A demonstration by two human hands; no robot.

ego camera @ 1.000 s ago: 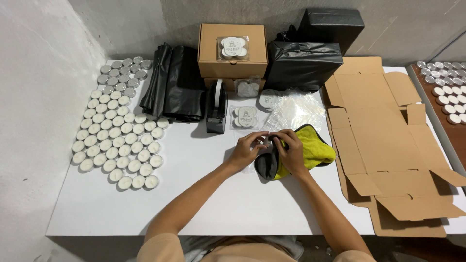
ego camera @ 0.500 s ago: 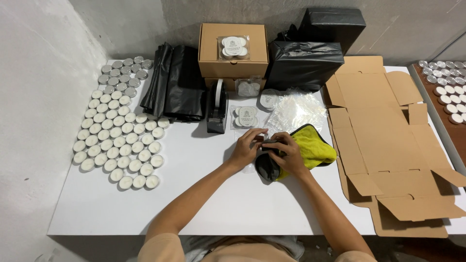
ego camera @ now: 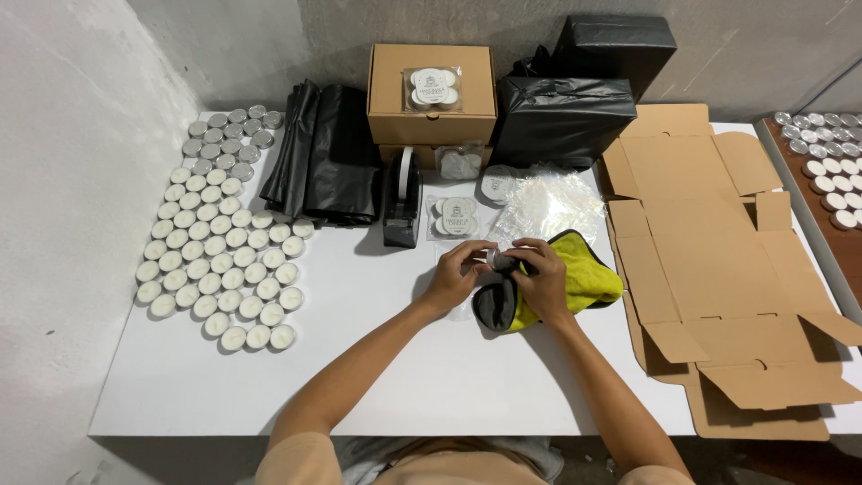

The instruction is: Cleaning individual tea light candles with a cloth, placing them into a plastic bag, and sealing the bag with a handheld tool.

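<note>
From the head camera, the left hand (ego camera: pixel 456 274) and the right hand (ego camera: pixel 542 277) meet over the middle of the white table (ego camera: pixel 359 359), their fingertips pinching a small round tealight (ego camera: pixel 496 260) between them, just above a yellow-and-dark cleaning cloth (ego camera: pixel 575 283) that lies under the right hand. To the left lie rows of tealights (ego camera: pixel 220 251). Behind the hands stand a black tape dispenser (ego camera: pixel 401 199), a packet of tealights (ego camera: pixel 456 216), clear plastic bags (ego camera: pixel 548 202) and a closed brown box (ego camera: pixel 431 94), with flattened cardboard (ego camera: pixel 709 260) to the right.
</note>
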